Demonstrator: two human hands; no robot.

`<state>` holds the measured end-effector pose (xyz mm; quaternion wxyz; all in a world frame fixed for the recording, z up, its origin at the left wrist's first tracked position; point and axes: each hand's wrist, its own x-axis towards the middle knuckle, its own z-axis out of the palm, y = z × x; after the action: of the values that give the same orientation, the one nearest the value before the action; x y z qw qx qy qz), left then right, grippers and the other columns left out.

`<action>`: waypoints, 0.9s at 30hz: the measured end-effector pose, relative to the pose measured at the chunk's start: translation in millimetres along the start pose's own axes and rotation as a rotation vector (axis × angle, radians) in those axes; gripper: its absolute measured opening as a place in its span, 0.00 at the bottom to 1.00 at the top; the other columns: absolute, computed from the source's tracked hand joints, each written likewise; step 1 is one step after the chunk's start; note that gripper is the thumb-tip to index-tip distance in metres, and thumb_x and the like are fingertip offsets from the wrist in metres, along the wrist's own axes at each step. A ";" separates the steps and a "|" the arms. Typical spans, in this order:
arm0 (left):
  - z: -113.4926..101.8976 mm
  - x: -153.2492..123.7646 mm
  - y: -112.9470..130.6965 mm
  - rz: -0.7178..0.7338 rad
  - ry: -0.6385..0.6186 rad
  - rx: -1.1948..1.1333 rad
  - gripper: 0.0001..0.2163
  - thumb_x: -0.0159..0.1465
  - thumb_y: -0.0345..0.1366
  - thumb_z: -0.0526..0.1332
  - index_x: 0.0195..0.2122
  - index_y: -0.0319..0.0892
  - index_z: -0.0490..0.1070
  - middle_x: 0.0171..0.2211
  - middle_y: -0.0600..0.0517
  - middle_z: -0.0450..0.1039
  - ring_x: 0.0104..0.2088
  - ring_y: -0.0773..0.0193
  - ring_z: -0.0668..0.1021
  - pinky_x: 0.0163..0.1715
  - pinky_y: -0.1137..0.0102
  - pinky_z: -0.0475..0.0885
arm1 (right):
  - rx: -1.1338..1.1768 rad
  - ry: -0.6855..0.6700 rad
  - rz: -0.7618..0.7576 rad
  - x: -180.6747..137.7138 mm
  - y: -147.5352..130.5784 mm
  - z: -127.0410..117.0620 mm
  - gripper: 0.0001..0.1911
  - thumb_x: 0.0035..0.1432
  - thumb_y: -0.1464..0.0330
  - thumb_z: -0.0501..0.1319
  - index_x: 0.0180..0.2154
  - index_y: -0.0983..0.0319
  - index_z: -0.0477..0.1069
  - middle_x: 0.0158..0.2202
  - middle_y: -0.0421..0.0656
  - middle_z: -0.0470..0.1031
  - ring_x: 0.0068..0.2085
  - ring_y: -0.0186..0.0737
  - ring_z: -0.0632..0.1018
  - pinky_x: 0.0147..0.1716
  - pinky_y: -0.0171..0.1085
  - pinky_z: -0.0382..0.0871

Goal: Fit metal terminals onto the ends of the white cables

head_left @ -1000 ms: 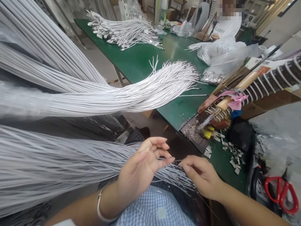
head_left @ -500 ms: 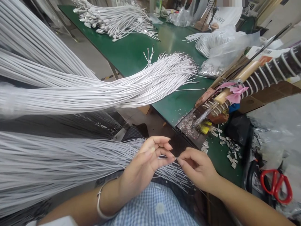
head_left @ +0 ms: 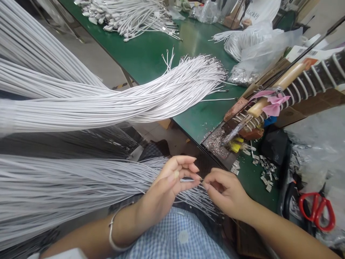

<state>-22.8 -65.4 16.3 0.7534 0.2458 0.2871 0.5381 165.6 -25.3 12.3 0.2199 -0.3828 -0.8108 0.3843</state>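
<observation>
Thumb and index finger of my left hand [head_left: 169,183] are pinched together, the other fingers loosely curled. Facing it, my right hand [head_left: 226,190] is closed in a pinch too. Between the two sets of fingertips shows a tiny end of thin wire [head_left: 201,181], most of it hidden by the fingers. Under and behind my hands lies a bundle of white cables [head_left: 107,180], their loose ends fanning out over my lap. A second white cable bundle [head_left: 129,104] stretches above it, its tips resting on the green table [head_left: 194,118].
A wooden-handled soldering iron [head_left: 258,108] with pink cloth leans over a gritty tray [head_left: 215,144] beside a ribbed hose [head_left: 312,86]. Small metal pieces [head_left: 265,169] lie scattered nearby. Red-handled scissors [head_left: 316,212] rest at right. More cables [head_left: 132,18] and a bagged coil [head_left: 242,43] are farther back.
The view has shifted slightly, so the table and cables sit a little differently. My hands hold almost the same pose, their fingertips marginally closer together.
</observation>
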 end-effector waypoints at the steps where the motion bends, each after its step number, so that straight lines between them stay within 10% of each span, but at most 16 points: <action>1: -0.5 -0.1 0.2 -0.002 -0.001 0.002 0.19 0.57 0.46 0.56 0.47 0.42 0.66 0.42 0.45 0.64 0.44 0.53 0.67 0.46 0.55 0.64 | 0.004 -0.003 0.004 0.3 -0.1 -0.1 0.06 0.52 0.76 0.55 0.26 0.63 0.67 0.20 0.36 0.61 0.21 0.30 0.64 0.21 0.30 0.56; 27: -9.1 3.6 6.2 0.082 0.089 0.146 0.16 0.60 0.44 0.56 0.44 0.40 0.70 0.40 0.45 0.70 0.43 0.55 0.71 0.47 0.61 0.64 | -0.045 -0.017 0.005 0.1 0.2 1.6 0.06 0.52 0.76 0.55 0.26 0.63 0.68 0.19 0.37 0.65 0.20 0.30 0.65 0.21 0.30 0.57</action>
<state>-32.4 -59.6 13.4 0.6972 0.2875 0.3483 0.5567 164.6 -25.9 11.1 0.2033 -0.3866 -0.8201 0.3697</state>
